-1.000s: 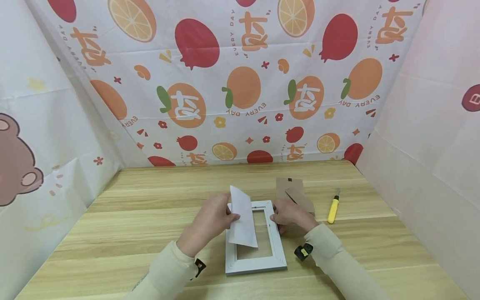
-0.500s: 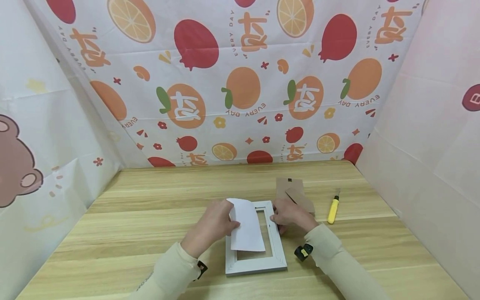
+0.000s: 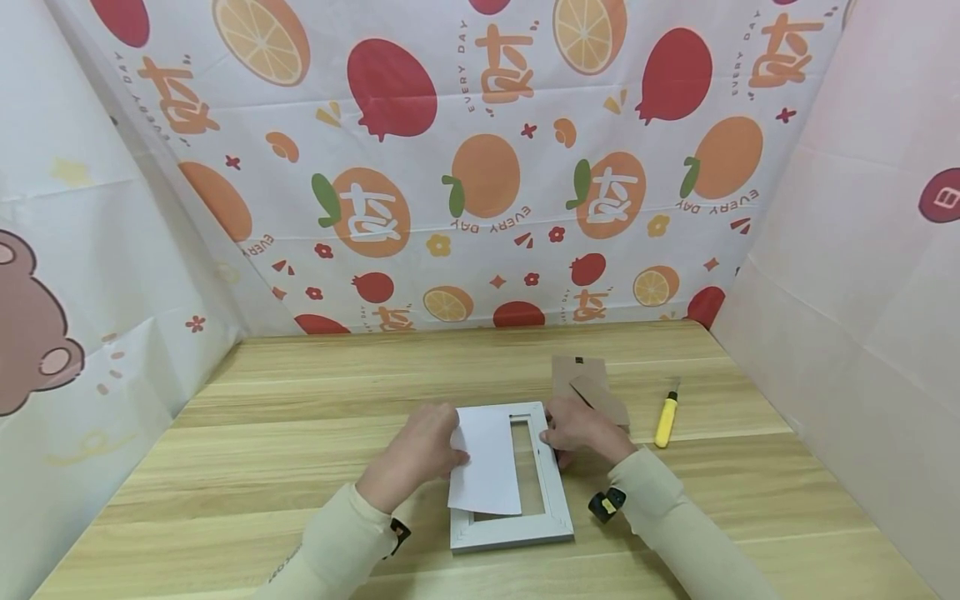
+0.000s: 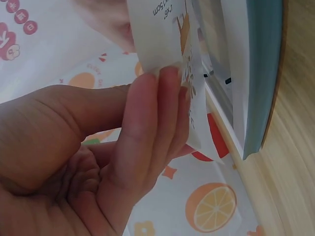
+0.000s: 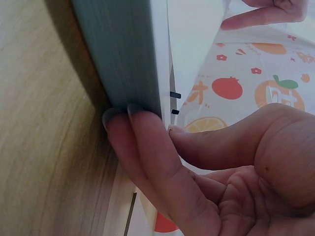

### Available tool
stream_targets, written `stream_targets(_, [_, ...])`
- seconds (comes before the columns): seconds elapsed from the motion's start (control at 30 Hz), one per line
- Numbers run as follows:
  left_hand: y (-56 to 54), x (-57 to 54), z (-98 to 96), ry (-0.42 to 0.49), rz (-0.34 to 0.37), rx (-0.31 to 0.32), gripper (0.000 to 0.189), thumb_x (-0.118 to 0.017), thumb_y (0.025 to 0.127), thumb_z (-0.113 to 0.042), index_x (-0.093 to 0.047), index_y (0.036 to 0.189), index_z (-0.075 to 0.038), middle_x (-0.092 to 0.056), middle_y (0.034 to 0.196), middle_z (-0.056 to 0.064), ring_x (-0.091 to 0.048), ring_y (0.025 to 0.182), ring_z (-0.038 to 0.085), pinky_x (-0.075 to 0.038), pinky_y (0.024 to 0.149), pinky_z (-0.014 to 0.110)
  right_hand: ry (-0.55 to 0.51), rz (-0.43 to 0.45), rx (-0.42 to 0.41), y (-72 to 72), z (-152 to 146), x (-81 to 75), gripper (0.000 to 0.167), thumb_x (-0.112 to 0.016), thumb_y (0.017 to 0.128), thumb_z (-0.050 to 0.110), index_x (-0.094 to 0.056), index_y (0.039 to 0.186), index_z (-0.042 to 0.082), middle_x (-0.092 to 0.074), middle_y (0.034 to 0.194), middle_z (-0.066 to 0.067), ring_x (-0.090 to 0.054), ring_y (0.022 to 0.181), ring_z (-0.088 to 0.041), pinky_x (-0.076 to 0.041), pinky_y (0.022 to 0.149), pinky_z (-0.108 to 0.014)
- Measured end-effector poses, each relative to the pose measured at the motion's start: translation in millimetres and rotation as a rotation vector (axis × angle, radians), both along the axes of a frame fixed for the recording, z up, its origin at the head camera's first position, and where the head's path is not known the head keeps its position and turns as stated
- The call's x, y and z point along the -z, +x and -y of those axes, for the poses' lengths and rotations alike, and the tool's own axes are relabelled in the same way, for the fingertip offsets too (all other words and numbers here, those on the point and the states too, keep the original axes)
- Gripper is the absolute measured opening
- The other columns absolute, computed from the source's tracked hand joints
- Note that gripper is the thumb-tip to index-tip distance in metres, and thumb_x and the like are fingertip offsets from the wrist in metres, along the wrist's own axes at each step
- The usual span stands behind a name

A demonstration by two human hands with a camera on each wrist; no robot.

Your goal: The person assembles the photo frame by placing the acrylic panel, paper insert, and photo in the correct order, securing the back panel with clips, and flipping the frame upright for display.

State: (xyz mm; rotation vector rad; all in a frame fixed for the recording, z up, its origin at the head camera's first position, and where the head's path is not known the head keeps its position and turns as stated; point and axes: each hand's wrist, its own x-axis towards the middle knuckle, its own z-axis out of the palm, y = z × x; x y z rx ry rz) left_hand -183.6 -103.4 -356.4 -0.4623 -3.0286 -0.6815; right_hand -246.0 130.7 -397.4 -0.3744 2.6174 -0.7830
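Note:
A white picture frame (image 3: 525,529) lies flat on the wooden table, its middle opening partly covered. Over its left half is a paper sheet (image 3: 487,462), plain white on the side facing up. My left hand (image 3: 420,450) pinches the sheet by its left edge. Print reading "4x6" shows on the sheet's other side (image 4: 157,34) in the left wrist view. On the far side, my right hand (image 3: 581,429) grips the frame's right edge between thumb and fingers. The right wrist view shows its fingers against the blue-grey outer side (image 5: 123,54) of the frame.
Behind the right hand lie brown cardboard pieces (image 3: 577,372), partly hidden by it. Farther right is a tool with a yellow handle (image 3: 666,423) and a thin metal tip. A fruit-patterned curtain (image 3: 420,292) stands along the table's back edge.
The sheet has come down from a steep tilt to lie nearly flat over the frame's left half, the left hand moving with it. My right hand and the frame have stayed in place.

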Motion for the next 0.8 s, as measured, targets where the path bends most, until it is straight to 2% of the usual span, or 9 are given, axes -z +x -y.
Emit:
stream_targets(0.33, [0.6, 2.2, 0.6, -0.025, 0.028, -0.005, 0.025, -0.091, 0.071, -0.002, -0.067, 0.076, 0.005, -0.062, 0.058, 0.005, -0.058, 0.051, 0.015, -0.048, 0.054, 0.023, -0.001, -0.004, -0.004, 1.1, 0.2, -0.6, 0.019, -0.063, 0.100, 0.006, -0.066, 0.117, -0.003, -0.068, 0.083, -0.008, -0.071, 0.060, -0.016, -0.059, 0.059, -0.029])
stream_targets(0.57, [-0.3, 2.4, 1.6, -0.051, 0.037, -0.015, 0.025, -0.091, 0.070, -0.002, -0.068, 0.076, 0.004, -0.061, 0.059, 0.004, -0.058, 0.056, 0.016, -0.047, 0.054, 0.024, -0.011, -0.005, -0.006, 0.7, 0.0, 0.1, 0.019, -0.063, 0.100, 0.005, -0.066, 0.117, -0.003, -0.068, 0.082, -0.008, -0.072, 0.060, -0.017, -0.060, 0.059, -0.030])
stream_targets(0.8, [-0.9, 2.6, 0.2, -0.042, 0.056, -0.007, 0.024, -0.090, 0.073, -0.004, -0.067, 0.076, 0.003, -0.059, 0.055, 0.003, -0.057, 0.051, 0.015, -0.046, 0.054, 0.024, -0.003, -0.001, 0.007, 1.0, 0.0, -0.5, 0.021, -0.063, 0.101, 0.006, -0.064, 0.119, -0.003, -0.067, 0.084, -0.008, -0.070, 0.061, -0.017, -0.059, 0.057, -0.029])
